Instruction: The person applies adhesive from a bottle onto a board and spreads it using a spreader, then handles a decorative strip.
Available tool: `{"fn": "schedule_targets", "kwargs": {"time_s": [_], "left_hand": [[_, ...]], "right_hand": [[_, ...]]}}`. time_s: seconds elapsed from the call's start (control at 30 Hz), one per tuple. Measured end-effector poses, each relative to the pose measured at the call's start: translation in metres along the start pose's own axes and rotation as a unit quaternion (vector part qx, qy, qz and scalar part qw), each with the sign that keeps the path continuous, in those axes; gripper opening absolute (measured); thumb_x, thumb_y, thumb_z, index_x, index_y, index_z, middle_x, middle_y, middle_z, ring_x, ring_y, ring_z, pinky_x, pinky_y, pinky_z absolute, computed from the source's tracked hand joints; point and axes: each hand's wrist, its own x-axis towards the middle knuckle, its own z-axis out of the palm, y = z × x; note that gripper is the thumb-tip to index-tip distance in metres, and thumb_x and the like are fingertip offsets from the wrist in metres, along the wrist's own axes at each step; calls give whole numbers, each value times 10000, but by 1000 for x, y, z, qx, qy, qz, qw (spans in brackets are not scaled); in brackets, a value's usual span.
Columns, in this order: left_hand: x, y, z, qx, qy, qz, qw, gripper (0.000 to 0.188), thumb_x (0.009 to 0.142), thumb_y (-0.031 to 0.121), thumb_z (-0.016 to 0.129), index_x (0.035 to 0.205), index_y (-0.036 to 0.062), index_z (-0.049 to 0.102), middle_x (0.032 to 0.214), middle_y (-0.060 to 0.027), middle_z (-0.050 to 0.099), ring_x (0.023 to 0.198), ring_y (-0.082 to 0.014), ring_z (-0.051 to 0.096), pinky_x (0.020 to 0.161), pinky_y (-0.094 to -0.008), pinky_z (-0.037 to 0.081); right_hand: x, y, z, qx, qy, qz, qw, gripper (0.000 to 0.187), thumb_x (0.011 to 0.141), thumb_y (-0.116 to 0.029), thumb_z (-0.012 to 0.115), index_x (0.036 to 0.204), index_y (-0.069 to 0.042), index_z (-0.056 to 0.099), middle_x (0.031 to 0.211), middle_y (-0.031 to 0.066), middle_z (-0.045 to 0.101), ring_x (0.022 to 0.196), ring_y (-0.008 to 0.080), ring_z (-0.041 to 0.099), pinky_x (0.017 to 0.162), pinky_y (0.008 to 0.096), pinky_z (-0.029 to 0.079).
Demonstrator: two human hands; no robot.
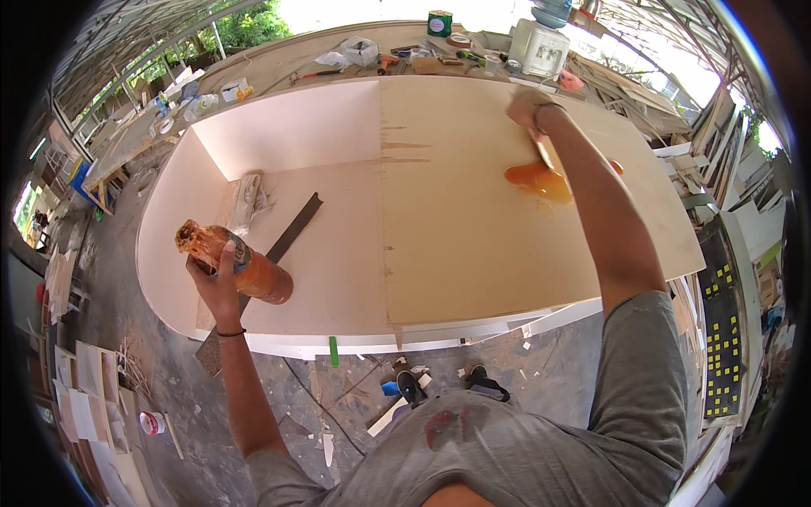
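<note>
My left hand [218, 286] is wrapped round a plastic bottle [263, 277] with a cut, ragged top, coated in orange glue. It is tilted, its ragged end pointing to the far left, over the white recessed part of a large wooden piece. My right hand [532, 110], somewhat blurred, reaches to the far right and grips a thin, pale spreader [546, 154]. The spreader's lower end meets a puddle of orange glue [534, 179] on the flat tan panel [460, 237]. My right forearm hides part of the puddle.
In the recess lie a long dark strip [294, 226] and a crumpled pale bundle [245, 203]. Behind, a workbench [279, 66] holds tools, tape and a green can [439, 24]. A white water dispenser [538, 47] stands at the far right. Scraps and a cable litter the floor.
</note>
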Motion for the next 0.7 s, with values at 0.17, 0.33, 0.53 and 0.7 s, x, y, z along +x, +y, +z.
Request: {"fn": "schedule_targets", "kwargs": {"time_s": [0.17, 0.33, 0.53, 0.7], "left_hand": [[-3, 0, 11, -28, -16, -15, 999, 752, 719, 181, 770, 1269, -70, 323, 1189, -173, 482, 1088, -225, 489, 942, -312, 391], [-9, -3, 24, -46, 0, -16, 999, 813, 698, 138, 782, 1299, -59, 271, 1202, -175, 461, 1083, -227, 487, 936, -315, 400], [-20, -13, 24, -70, -15, -7, 997, 869, 689, 124, 783, 1329, -43, 220, 1276, -184, 381, 1171, -248, 417, 978, -330, 359], [-27, -23, 25, -25, -23, 9, 999, 898, 678, 127, 790, 1337, -39, 204, 1294, -187, 366, 1193, -253, 402, 985, -338, 351]], "right_hand": [[27, -92, -17, 95, -6, -36, 995, 186, 726, -12, 539, 606, 113, 604, 553, 185, 610, 534, 224, 660, 460, 331, 528], [26, -166, -33, 46, 8, -151, 987, 232, 752, -11, 440, 681, 150, 591, 619, 226, 610, 544, 271, 657, 449, 390, 525], [21, -220, -49, 84, 16, -184, 979, 254, 737, -1, 410, 753, 182, 585, 677, 256, 614, 593, 289, 664, 473, 408, 537], [41, -246, -45, -11, -29, -241, 970, 194, 792, -20, 481, 755, 128, 600, 779, 227, 640, 604, 282, 664, 504, 339, 545]]}}
